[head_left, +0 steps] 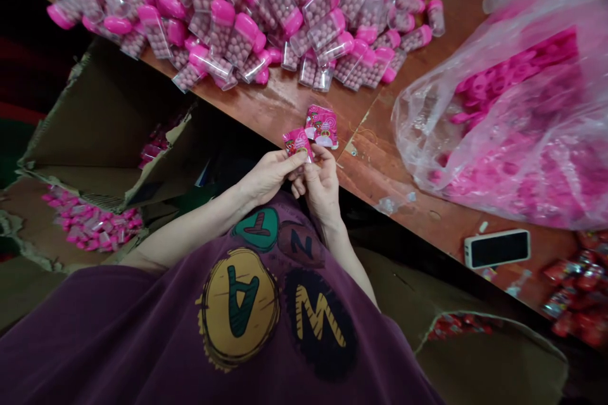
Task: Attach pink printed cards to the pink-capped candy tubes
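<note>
My left hand (pixel 270 176) pinches a small pink printed label (pixel 295 140) between thumb and fingers, just off the table's front edge. The fingers of my right hand (pixel 323 186) are closed at the lower end of the same label, thumb against it. Right behind it, a second pink printed piece (pixel 323 123) lies at the table edge, partly covered by the first and close to my right fingertips. Beyond my hands, a big heap of clear containers (pixel 232 44) with bright pink caps and small pink balls inside covers the back of the table.
On the right, a clear plastic bag (pixel 413 133) holds many pink plastic parts. A phone (pixel 498 249) lies near red wrapped pieces (pixel 582 288) on the wooden table (pixel 361 171). Cardboard boxes (pixel 66 101) with pink pieces stand left below; another box (pixel 513 367) is lower right.
</note>
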Demonstrator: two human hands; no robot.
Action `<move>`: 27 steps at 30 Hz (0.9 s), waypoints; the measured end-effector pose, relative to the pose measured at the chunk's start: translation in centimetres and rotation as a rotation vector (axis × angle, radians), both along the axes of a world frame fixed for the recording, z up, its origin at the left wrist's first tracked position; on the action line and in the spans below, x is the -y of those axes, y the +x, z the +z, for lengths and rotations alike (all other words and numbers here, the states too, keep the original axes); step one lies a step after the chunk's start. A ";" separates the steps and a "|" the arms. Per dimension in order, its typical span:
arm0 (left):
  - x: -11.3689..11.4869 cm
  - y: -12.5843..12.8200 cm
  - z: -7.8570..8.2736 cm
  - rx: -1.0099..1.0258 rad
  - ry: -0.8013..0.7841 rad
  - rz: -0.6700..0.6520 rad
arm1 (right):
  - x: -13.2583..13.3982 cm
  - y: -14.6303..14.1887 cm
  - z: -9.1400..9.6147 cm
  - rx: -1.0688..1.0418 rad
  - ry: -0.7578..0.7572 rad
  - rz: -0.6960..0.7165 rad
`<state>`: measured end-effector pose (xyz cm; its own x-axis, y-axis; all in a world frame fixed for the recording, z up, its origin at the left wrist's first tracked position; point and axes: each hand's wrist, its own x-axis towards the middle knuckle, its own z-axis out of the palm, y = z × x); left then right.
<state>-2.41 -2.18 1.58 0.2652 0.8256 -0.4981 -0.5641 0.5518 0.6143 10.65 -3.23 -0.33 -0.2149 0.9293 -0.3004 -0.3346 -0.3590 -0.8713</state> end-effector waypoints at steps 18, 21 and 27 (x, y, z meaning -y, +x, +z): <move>2.5 -13.7 -1.1 -0.076 -0.109 0.644 | -5.2 -7.1 -0.6 0.398 0.301 0.483; 2.8 -18.0 -1.5 -0.169 -0.270 1.036 | -9.7 -5.7 0.3 0.658 0.549 0.258; 0.3 -13.5 -2.3 -0.140 -0.350 0.725 | -18.5 -5.1 0.5 1.170 0.750 0.010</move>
